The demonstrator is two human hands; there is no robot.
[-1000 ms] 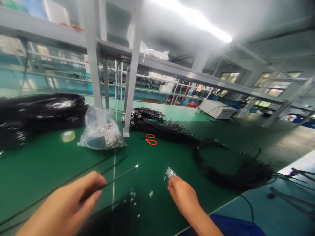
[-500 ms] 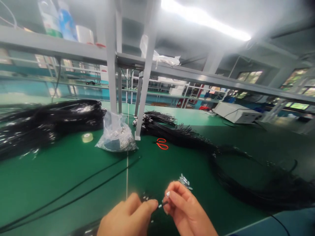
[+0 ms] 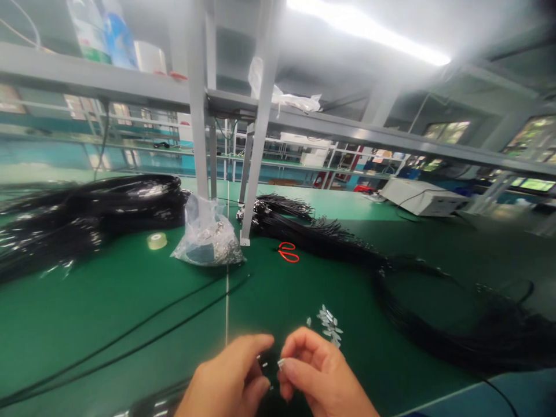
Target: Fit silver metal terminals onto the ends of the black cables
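Observation:
My right hand (image 3: 319,370) is closed, its thumb and index finger pinching a small silvery metal piece (image 3: 281,364). Just left of it is my left hand (image 3: 226,376), index finger stretched out and thumb held apart from it; I make out nothing between the two. Its lower fingers are hidden. Small white tips (image 3: 264,365) show in the dark gap between the hands. Beyond my right hand lies a loose pile of similar silvery pieces (image 3: 330,325), with a single piece (image 3: 308,321) off to its left.
Black cable bundles lie at left (image 3: 130,202) and right (image 3: 417,324). A clear bag of metal parts (image 3: 211,243) stands against the shelf posts. Near it are a tape roll (image 3: 157,241) and a red-handled tool (image 3: 289,252). Two black cables (image 3: 143,341) cross the green table.
My left index finger and thumb have parted, and the black cable with a white tip no longer shows between my hands. My right hand has shifted slightly left, still pinching a metal piece.

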